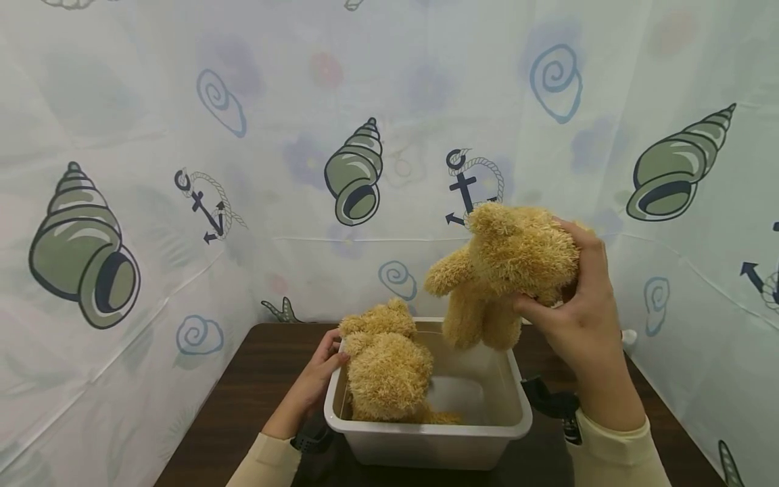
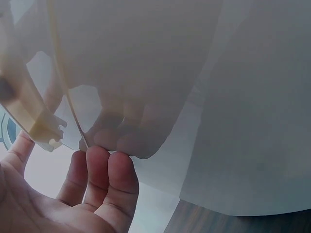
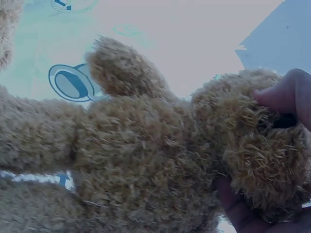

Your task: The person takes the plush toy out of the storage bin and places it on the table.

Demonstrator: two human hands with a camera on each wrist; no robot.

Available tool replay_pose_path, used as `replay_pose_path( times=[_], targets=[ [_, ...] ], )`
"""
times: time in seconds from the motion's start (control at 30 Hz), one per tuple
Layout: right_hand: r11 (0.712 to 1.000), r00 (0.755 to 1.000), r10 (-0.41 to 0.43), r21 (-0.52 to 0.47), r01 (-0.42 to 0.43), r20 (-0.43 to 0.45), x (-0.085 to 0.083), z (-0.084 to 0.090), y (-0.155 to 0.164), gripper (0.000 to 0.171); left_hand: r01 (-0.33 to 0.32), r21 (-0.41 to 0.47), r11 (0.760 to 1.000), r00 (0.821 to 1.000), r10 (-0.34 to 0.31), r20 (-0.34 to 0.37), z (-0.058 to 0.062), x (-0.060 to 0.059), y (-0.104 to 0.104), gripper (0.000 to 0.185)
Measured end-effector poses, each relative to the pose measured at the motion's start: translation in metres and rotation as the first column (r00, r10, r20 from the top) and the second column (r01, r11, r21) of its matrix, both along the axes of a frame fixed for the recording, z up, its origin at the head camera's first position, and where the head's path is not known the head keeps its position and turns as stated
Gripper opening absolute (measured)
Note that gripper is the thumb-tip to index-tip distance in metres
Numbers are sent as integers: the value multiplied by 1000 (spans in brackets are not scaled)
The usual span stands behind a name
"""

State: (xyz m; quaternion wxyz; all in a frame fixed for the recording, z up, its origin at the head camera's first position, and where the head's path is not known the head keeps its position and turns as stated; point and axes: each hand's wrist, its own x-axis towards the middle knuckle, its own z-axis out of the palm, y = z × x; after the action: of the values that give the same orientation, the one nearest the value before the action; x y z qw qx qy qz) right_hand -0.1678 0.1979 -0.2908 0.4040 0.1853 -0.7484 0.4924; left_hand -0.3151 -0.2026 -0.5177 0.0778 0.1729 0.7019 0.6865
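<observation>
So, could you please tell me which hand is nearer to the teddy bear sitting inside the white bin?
Left. The left hand rests on the white bin's outer wall beside that teddy bear; the right hand holds a second bear up above the bin.

Tan plush bear [image 1: 508,270]: shaggy, held aloft at 1 o'clock above bin, legs dangling toward rim. Second tan plush bear [image 1: 383,368]: same fur, slumped inside white bin [image 1: 426,433], left side, 9 o'clock.
</observation>
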Motion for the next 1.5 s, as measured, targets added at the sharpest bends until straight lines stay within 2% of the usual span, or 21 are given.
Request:
replay_pose_path(
  times=[0.1,0.23,0.33,0.43,0.73,0.8,0.87,0.93,1.0,1.07,1.33,1.5],
  targets=[
    [996,997,52,-66,-56,-64,0,0,3,114,-7,-4,1000,1000,7,-2,-1,0,1,47],
    [973,981,130,-172,-154,-144,-2,-2,7,109,-9,3,1000,1000,9,1,-3,-1,1,48],
    [968,978,110,-205,-146,-178,-3,-5,10,105,-10,10,1000,1000,10,4,-3,-1,2,49],
    [975,982,47,-204,-85,-184,-4,-8,13,105,-12,7,1000,1000,12,6,-4,-2,3,49],
    [958,961,40,-261,-115,-274,-9,-19,22,98,-16,-15,1000,1000,17,13,-2,-6,5,49],
    [962,960,8,-259,-84,-281,-12,-20,25,97,-19,-14,1000,1000,19,16,-3,-7,6,49],
    [967,964,-47,-254,-22,-261,-16,-23,31,99,-18,-15,1000,1000,19,15,-3,-7,6,49],
    [967,970,-136,-242,85,-203,-22,-28,38,103,-19,-10,1000,1000,20,17,-3,-7,7,49],
    [958,966,-223,-212,192,-133,-30,-33,47,106,-20,-9,1000,1000,20,15,-4,-7,7,49],
    [948,958,-279,-178,264,-70,-39,-41,57,108,-19,-8,1000,1000,19,14,-4,-7,7,49],
    [939,940,-328,-83,335,90,-74,-68,80,104,-22,-14,1000,1000,22,11,-5,-8,9,47],
    [944,936,-315,-52,327,157,-93,-79,92,102,-17,-17,1000,1000,17,5,-7,-9,10,47]
  ],
)
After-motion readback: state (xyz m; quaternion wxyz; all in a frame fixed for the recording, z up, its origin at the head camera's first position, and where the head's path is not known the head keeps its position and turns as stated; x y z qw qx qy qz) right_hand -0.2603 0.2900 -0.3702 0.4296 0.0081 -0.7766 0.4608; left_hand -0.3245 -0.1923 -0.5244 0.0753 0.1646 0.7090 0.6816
